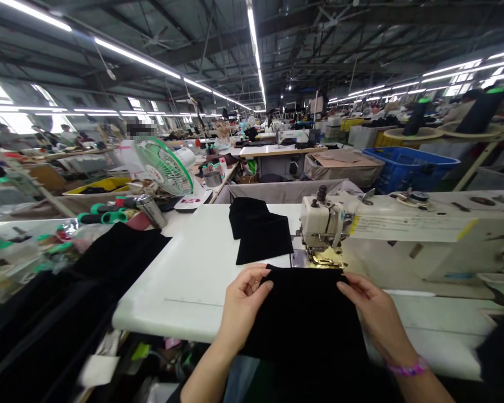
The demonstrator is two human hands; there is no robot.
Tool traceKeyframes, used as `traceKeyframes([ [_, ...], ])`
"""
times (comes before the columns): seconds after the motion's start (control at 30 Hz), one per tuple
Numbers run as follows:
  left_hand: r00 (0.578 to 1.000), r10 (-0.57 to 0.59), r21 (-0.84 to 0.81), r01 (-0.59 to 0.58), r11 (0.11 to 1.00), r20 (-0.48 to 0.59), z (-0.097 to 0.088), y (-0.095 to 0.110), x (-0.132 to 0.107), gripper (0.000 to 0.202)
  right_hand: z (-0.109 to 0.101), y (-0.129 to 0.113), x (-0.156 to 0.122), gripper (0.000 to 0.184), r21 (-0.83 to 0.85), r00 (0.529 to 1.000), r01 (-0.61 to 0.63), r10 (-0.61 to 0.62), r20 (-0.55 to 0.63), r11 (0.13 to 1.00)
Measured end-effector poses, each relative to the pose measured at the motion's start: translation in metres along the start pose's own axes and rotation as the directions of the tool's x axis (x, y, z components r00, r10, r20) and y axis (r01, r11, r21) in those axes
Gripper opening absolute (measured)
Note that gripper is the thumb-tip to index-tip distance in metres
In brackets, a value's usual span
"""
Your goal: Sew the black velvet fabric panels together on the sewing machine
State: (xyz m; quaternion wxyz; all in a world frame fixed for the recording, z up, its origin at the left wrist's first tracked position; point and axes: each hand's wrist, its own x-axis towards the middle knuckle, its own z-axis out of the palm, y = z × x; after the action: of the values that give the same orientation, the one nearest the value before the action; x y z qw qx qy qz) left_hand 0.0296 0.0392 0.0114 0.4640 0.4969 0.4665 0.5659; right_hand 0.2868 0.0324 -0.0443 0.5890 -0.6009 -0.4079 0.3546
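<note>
Holding blk cloth panel (308,319) by its far edge, w/ both hands. Pinching far L corner w/ L hand (243,296), fingers (255,272) closed on the fabric, thumb on top. Pinching far R corner w/ R hand (373,305) likewise, fingers (358,280) closed, no gap; wearing pink-purple bracelet (409,368) on R wrist. Stretched fairly flat btwn hands, over near part of counter (172,280), just nr side of sewing machine (403,246); can't tell if touching its plate. Running off into dark at near end, so can't make out where it stops.

On counter, just far of L hand: smaller blk cloth (264,232), folded or overlapped, by machine's L end. Stuck on machine's near face: paper strip (403,226), print too small to read. At L, by counter's L edge: more blk cloth (109,263); farther, metal flask (150,211) next to green-ended spools (116,215). Far L: green-rimmed fan (168,168). Far R: blue crate (415,168), plus dark thread cones (416,117) on stand.
</note>
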Motion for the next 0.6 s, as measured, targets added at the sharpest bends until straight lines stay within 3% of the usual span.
traceKeyframes([
  [0.2,0.997,0.004,-0.018,-0.006,1.0,-0.075,-0.001,0.007,-0.003,0.019,-0.011,-0.006,-0.013,0.053,0.05,0.986,-0.122,0.127,-0.109,0.991],
  [0.3,0.994,0.014,-0.042,-0.018,0.999,-0.107,-0.001,0.011,-0.004,0.019,-0.015,-0.008,-0.02,0.054,0.153,0.97,-0.193,0.213,-0.121,0.969],
  [0.4,0.991,-0.011,-0.087,-0.001,0.996,-0.135,0.0,0.014,-0.005,0.019,-0.017,-0.012,-0.025,0.052,0.246,0.968,-0.195,0.226,-0.108,0.949],
  [0.6,0.984,-0.072,-0.181,0.043,0.983,-0.16,0.0,0.018,-0.006,0.021,-0.015,-0.033,-0.03,0.051,0.263,0.946,-0.227,0.277,-0.171,0.938],
])
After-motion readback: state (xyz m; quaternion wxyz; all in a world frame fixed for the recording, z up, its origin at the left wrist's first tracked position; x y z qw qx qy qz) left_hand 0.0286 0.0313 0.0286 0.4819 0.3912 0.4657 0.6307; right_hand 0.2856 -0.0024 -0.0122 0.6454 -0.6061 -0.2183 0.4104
